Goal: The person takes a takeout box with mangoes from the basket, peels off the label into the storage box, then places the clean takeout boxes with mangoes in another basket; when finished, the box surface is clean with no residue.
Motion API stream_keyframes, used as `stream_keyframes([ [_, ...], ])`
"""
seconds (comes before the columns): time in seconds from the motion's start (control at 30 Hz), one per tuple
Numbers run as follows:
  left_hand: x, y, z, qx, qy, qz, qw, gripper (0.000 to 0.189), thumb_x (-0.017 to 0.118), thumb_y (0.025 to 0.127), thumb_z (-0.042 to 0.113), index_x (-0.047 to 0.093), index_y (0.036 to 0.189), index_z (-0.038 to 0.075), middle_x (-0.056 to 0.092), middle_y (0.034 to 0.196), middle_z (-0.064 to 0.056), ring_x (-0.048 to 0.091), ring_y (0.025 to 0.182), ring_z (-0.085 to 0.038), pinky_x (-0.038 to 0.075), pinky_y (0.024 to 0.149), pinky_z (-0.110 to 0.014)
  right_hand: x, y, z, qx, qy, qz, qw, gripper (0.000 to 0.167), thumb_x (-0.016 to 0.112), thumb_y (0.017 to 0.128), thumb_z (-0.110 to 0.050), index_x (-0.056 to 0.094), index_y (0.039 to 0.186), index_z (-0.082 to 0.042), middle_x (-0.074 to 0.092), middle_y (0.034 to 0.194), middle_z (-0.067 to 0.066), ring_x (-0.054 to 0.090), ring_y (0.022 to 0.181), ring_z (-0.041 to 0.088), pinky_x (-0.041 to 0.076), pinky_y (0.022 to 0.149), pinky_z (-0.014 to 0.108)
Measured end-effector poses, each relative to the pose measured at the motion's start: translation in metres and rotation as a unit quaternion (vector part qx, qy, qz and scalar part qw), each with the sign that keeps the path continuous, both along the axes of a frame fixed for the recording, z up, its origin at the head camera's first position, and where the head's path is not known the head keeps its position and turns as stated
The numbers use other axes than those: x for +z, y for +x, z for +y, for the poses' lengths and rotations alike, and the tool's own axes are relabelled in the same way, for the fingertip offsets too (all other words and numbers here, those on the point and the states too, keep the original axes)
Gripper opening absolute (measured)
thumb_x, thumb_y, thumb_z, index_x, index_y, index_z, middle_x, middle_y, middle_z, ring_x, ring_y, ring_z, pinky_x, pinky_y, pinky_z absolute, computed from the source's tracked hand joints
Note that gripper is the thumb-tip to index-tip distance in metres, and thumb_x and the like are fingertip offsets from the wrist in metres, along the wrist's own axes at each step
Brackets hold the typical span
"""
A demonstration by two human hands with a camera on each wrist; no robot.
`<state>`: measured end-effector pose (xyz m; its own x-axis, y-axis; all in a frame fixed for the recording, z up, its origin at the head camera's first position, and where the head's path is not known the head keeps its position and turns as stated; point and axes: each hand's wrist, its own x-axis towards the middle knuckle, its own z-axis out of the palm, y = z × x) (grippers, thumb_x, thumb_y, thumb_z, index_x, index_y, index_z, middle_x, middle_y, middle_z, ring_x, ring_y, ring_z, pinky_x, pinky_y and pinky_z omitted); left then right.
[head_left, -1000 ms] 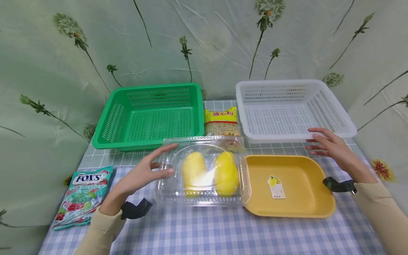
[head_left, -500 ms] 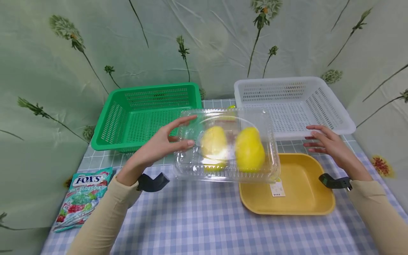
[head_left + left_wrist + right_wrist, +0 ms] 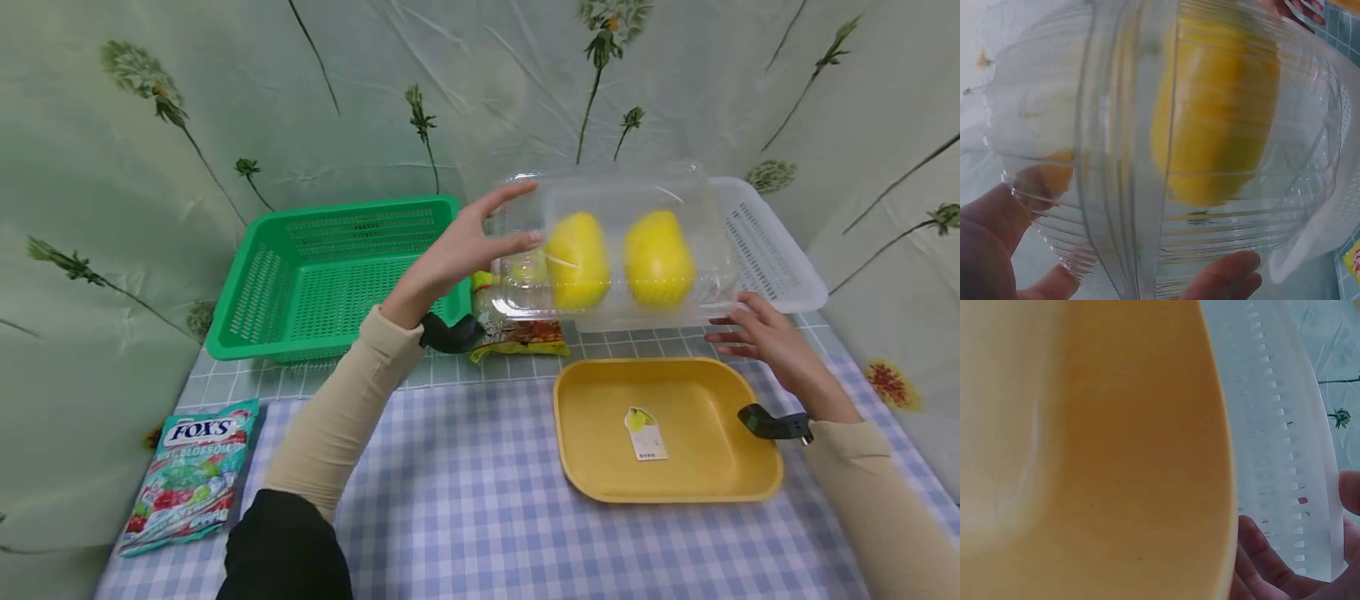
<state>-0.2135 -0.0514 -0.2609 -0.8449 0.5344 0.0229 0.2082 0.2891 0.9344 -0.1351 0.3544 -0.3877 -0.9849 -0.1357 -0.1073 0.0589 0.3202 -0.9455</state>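
Note:
My left hand (image 3: 468,242) grips the left end of a clear plastic clamshell box (image 3: 528,296) in the head view. In it lie two yellow mango-like fruits, a left fruit (image 3: 579,262) and a right fruit (image 3: 660,258). The box hangs in the air above the white basket (image 3: 780,250) and hides most of its inside. From the left wrist, my fingertips (image 3: 1225,275) show against the ribbed end of the box. My right hand (image 3: 765,337) is at the basket's front right rim, fingers loosely spread. Whether it presses the basket is unclear.
A green basket (image 3: 258,329) stands at the back left. Between the baskets lies a pasta bag (image 3: 525,333), partly hidden. A yellow tray (image 3: 697,417) with a sticker is in front of the white basket. A FOX'S candy bag (image 3: 191,479) lies at the left.
My left hand has carried the clear box with its fruits up, away and to the right, from over the table to above the white basket. My right hand has stayed at the basket rim.

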Motion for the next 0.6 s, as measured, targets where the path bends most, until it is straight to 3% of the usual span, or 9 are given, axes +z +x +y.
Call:
stream_keyframes([
  [0.07, -0.001, -0.010, 0.011, -0.004, 0.002, -0.010, 0.9999, 0.063, 0.066, 0.091, 0.034, 0.037, 0.147, 0.032, 0.021, 0.155, 0.004, 0.056, 0.099, -0.018, 0.048, 0.059, -0.032, 0.000, 0.001, 0.000, 0.002, 0.001, 0.006, 1.0000, 0.021, 0.037, 0.105, -0.021, 0.043, 0.120, -0.035, 0.062, 0.099, -0.015, 0.066, 0.084, 0.006, 0.055, 0.068, 0.022],
  [0.17, -0.003, -0.024, 0.028, -0.004, 0.004, -0.028, 0.9996, 0.064, 0.066, 0.091, 0.033, 0.037, 0.147, 0.032, 0.019, 0.155, 0.000, 0.058, 0.092, -0.017, 0.047, 0.056, -0.031, 0.000, 0.000, -0.001, 0.002, 0.003, 0.009, 1.0000, 0.021, 0.036, 0.105, -0.021, 0.044, 0.120, -0.034, 0.061, 0.099, -0.014, 0.066, 0.084, 0.006, 0.055, 0.068, 0.022],
  [0.23, -0.004, -0.033, 0.039, -0.002, 0.003, -0.034, 0.9994, 0.064, 0.067, 0.091, 0.032, 0.037, 0.147, 0.032, 0.019, 0.155, 0.001, 0.050, 0.113, -0.012, 0.049, 0.058, -0.032, 0.000, 0.000, -0.001, 0.001, 0.005, 0.007, 1.0000, 0.022, 0.036, 0.105, -0.022, 0.044, 0.121, -0.034, 0.061, 0.100, -0.015, 0.066, 0.085, 0.006, 0.055, 0.068, 0.022],
  [0.27, -0.004, -0.038, 0.045, -0.002, 0.006, -0.038, 0.9993, 0.064, 0.067, 0.091, 0.032, 0.037, 0.147, 0.032, 0.019, 0.155, 0.001, 0.049, 0.114, -0.014, 0.050, 0.058, -0.032, 0.000, 0.000, -0.001, 0.000, 0.006, 0.008, 0.9999, 0.022, 0.036, 0.105, -0.022, 0.044, 0.120, -0.036, 0.061, 0.099, -0.015, 0.066, 0.084, 0.006, 0.055, 0.068, 0.022],
  [0.37, -0.006, -0.049, 0.063, -0.003, 0.009, -0.047, 0.9988, 0.063, 0.066, 0.091, 0.031, 0.037, 0.148, 0.031, 0.020, 0.155, 0.000, 0.055, 0.077, -0.015, 0.049, 0.056, -0.030, -0.001, 0.000, -0.001, -0.001, 0.005, 0.007, 1.0000, 0.021, 0.037, 0.105, -0.023, 0.043, 0.120, -0.037, 0.061, 0.100, -0.014, 0.066, 0.085, 0.006, 0.055, 0.068, 0.022],
  [0.47, -0.008, -0.059, 0.079, -0.001, 0.017, -0.059, 0.9981, 0.063, 0.065, 0.092, 0.028, 0.036, 0.148, 0.028, 0.025, 0.153, 0.000, 0.037, 0.045, -0.017, 0.046, 0.050, -0.027, -0.001, 0.000, -0.001, -0.003, 0.001, 0.003, 1.0000, 0.021, 0.037, 0.105, -0.023, 0.043, 0.119, -0.037, 0.061, 0.099, -0.014, 0.067, 0.084, 0.006, 0.056, 0.068, 0.023],
  [0.6, -0.016, -0.071, 0.097, 0.018, 0.032, -0.076, 0.9964, 0.062, 0.065, 0.092, 0.023, 0.037, 0.148, 0.024, 0.037, 0.147, -0.002, 0.031, 0.036, -0.013, 0.044, 0.045, -0.026, -0.001, 0.000, -0.002, -0.003, -0.006, 0.000, 1.0000, 0.021, 0.037, 0.105, -0.022, 0.043, 0.119, -0.037, 0.060, 0.098, -0.015, 0.066, 0.084, 0.006, 0.055, 0.068, 0.023],
])
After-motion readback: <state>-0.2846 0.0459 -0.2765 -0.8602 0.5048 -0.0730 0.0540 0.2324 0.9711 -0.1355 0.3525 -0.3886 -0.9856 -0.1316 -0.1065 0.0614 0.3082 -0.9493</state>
